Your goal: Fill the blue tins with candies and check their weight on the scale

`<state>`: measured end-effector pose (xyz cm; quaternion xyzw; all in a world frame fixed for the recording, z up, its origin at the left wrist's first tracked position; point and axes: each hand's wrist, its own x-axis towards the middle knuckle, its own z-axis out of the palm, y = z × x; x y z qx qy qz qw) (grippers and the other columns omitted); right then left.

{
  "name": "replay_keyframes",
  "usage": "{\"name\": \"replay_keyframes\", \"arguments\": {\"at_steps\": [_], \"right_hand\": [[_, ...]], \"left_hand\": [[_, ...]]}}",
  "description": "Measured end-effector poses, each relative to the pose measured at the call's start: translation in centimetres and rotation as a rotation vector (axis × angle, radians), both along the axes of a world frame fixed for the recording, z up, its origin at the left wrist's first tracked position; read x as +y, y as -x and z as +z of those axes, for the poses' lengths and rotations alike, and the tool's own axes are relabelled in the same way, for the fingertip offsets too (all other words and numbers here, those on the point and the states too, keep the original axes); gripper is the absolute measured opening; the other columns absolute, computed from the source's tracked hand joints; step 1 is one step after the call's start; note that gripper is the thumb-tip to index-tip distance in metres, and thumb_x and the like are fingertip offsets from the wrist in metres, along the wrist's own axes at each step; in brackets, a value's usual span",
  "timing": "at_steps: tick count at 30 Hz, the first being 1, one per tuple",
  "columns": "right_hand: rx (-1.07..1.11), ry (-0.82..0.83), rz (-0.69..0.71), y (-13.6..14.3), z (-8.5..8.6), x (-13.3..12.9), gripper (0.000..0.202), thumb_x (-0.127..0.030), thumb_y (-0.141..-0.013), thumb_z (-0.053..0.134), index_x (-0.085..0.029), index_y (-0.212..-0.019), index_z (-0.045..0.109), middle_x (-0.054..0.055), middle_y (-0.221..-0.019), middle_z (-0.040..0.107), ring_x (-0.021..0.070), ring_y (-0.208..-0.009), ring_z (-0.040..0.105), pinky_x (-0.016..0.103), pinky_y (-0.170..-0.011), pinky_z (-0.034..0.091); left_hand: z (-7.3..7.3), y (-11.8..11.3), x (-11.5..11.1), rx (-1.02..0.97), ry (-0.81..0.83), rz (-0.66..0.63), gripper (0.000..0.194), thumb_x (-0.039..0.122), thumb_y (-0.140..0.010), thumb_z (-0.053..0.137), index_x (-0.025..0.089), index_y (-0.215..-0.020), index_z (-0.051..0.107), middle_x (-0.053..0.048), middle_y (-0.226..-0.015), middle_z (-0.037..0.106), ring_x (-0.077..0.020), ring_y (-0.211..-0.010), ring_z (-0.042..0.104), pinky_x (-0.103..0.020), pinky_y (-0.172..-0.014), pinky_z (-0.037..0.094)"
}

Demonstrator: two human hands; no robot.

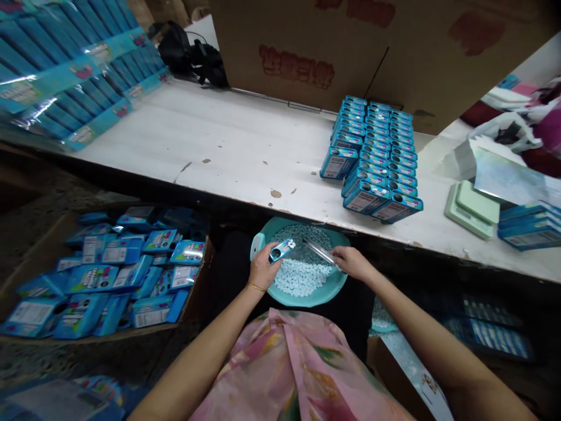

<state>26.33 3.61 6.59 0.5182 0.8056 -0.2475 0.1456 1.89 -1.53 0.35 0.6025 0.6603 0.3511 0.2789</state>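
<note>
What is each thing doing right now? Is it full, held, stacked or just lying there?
Left hand: holding a small blue box.
Right hand: holding a clear tube.
Teal basin: holds pale blue tablets.
Blue boxes on table: standing in rows.
Carton of blue boxes: jumbled, lying loose.

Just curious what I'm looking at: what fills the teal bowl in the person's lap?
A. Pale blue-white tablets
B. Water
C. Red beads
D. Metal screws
A. The teal bowl holds a heap of small pale tablets, over which the left hand holds a small blue box.
</note>
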Motion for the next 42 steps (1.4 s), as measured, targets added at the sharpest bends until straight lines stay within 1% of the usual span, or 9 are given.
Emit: {"name": "replay_keyframes", "arguments": {"at_steps": [3, 6, 9, 14, 18, 28, 33, 37, 42], "right_hand": [[-0.157, -0.001, 0.059, 2.4, -5.1, -1.0, 0.031, -0.014, -0.082, 0.032, -0.016, -0.105, 0.052, 0.011, -0.094, 0.062, 0.0180, -0.084, 0.057, 0.025, -0.067, 0.040], [-0.130, 0.042, 0.150, 5.4, -8.1, -2.4, 0.033, -0.009, -0.080, 0.033, -0.013, -0.108, 0.051, 0.015, -0.097, 0.060, 0.0201, -0.091, 0.055, 0.027, -0.072, 0.040], [-0.084, 0.086, 0.232, 6.3, -8.9, -3.3, 0.032, -0.012, -0.080, 0.036, -0.016, -0.106, 0.054, 0.012, -0.097, 0.061, 0.0202, -0.092, 0.055, 0.027, -0.074, 0.040], [-0.028, 0.150, 0.243, 4.1, -8.6, -2.7, 0.032, -0.017, -0.077, 0.042, -0.029, -0.101, 0.058, 0.000, -0.099, 0.063, 0.0161, -0.090, 0.057, 0.021, -0.069, 0.041], [0.029, 0.155, 0.186, 2.3, -6.7, -1.7, 0.032, -0.021, -0.078, 0.042, -0.029, -0.106, 0.058, -0.002, -0.107, 0.061, 0.0155, -0.098, 0.054, 0.020, -0.073, 0.040], [0.293, 0.092, 0.155, 2.3, 3.7, -0.9, 0.025, -0.019, -0.078, 0.042, -0.022, -0.087, 0.065, 0.000, -0.074, 0.065, 0.0113, -0.071, 0.057, 0.018, -0.060, 0.033], [0.133, 0.046, 0.205, 4.9, 5.7, -0.9, 0.026, -0.014, -0.072, 0.042, -0.020, -0.072, 0.067, 0.001, -0.066, 0.064, 0.0120, -0.066, 0.055, 0.020, -0.055, 0.029], [0.015, 0.034, 0.226, 6.3, 6.9, -0.9, 0.029, -0.016, -0.071, 0.040, -0.020, -0.077, 0.068, 0.004, -0.069, 0.065, 0.0143, -0.067, 0.057, 0.022, -0.054, 0.029], [0.032, 0.019, 0.167, 4.9, 8.3, -0.9, 0.029, -0.016, -0.069, 0.040, -0.020, -0.078, 0.068, 0.003, -0.071, 0.066, 0.0140, -0.069, 0.057, 0.020, -0.054, 0.030]], "left_hand": [[0.4, 0.0, -0.1, -0.001, 0.016, 0.011, 0.035, 0.019, -0.066, 0.054, 0.020, -0.101, 0.052, -0.004, -0.101, 0.060, -0.0170, -0.093, 0.056, -0.029, -0.082, 0.043], [0.5, 0.0, -0.1, 0.007, 0.030, 0.012, 0.034, 0.021, -0.066, 0.054, 0.020, -0.101, 0.052, -0.003, -0.099, 0.061, -0.0165, -0.090, 0.056, -0.028, -0.081, 0.043], [0.6, 0.0, 0.0, 0.024, 0.040, 0.034, 0.035, 0.022, -0.066, 0.055, 0.020, -0.101, 0.052, -0.003, -0.095, 0.062, -0.0163, -0.086, 0.057, -0.027, -0.078, 0.043], [0.4, 0.3, 0.2, 0.004, 0.050, 0.060, 0.035, 0.025, -0.065, 0.056, 0.019, -0.099, 0.053, -0.002, -0.090, 0.063, -0.0156, -0.079, 0.058, -0.026, -0.072, 0.044], [0.0, 0.6, 0.3, -0.020, 0.048, 0.070, 0.035, 0.026, -0.065, 0.057, 0.019, -0.099, 0.054, -0.002, -0.088, 0.062, -0.0150, -0.077, 0.057, -0.026, -0.071, 0.044], [-0.5, -0.2, -0.1, 0.028, 0.037, -0.036, 0.041, 0.012, -0.062, 0.053, 0.017, -0.103, 0.053, -0.006, -0.101, 0.060, -0.0192, -0.095, 0.054, -0.032, -0.085, 0.042], [-1.1, -0.6, -0.5, 0.076, -0.006, -0.126, 0.044, 0.009, -0.062, 0.050, 0.016, -0.105, 0.052, -0.007, -0.106, 0.058, -0.0203, -0.100, 0.051, -0.035, -0.090, 0.040], [-1.3, -0.8, -0.6, 0.090, -0.022, -0.163, 0.044, 0.009, -0.062, 0.050, 0.014, -0.105, 0.051, -0.008, -0.107, 0.058, -0.0206, -0.101, 0.051, -0.035, -0.090, 0.040], [-1.4, -0.5, -0.8, 0.108, -0.013, -0.126, 0.041, 0.011, -0.065, 0.051, 0.015, -0.106, 0.050, -0.008, -0.104, 0.059, -0.0201, -0.097, 0.052, -0.035, -0.086, 0.043]]}}
